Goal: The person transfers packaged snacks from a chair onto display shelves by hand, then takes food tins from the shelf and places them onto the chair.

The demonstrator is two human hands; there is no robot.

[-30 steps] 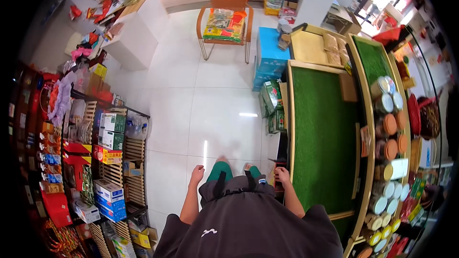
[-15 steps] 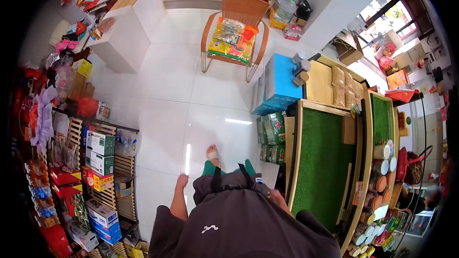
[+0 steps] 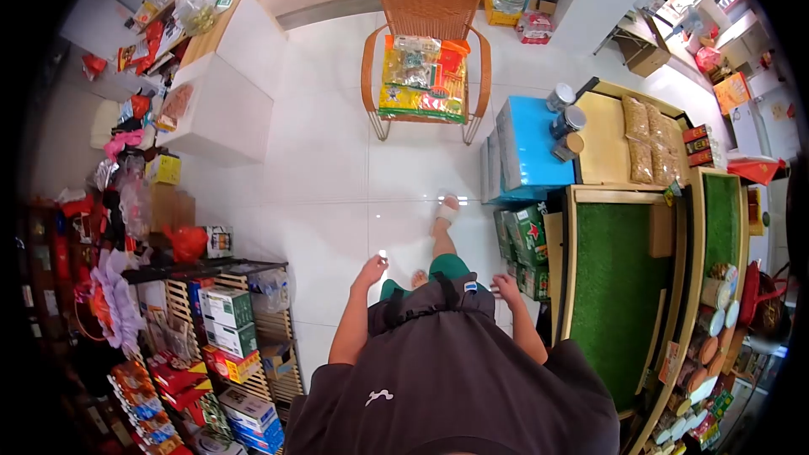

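Note:
My left hand (image 3: 372, 270) hangs over the tiled floor beside my hip, its fingers loosely bent with no object visible in them. On the other side, my right hand (image 3: 506, 289) is held near my waist, fingers apart, nothing in it. Close to the right hand are stacked green cartons (image 3: 529, 246) under the edge of a display stand. A wicker armchair (image 3: 431, 10) stands ahead with flat colourful packets (image 3: 424, 88) on its seat. Neither hand touches any of these goods.
Left is a slatted shelf with boxed goods (image 3: 228, 307) and a white counter (image 3: 223, 109). Blue boxes (image 3: 539, 147) carrying several cans stand to the right, by a green-lined display stand (image 3: 619, 286) and bagged goods (image 3: 653, 139). White floor tiles (image 3: 320, 160) run to the chair.
I have stepped forward, and the chair and blue boxes look nearer. One foot now reaches ahead. Both hands have swung forward, and the right hand has come out from my side.

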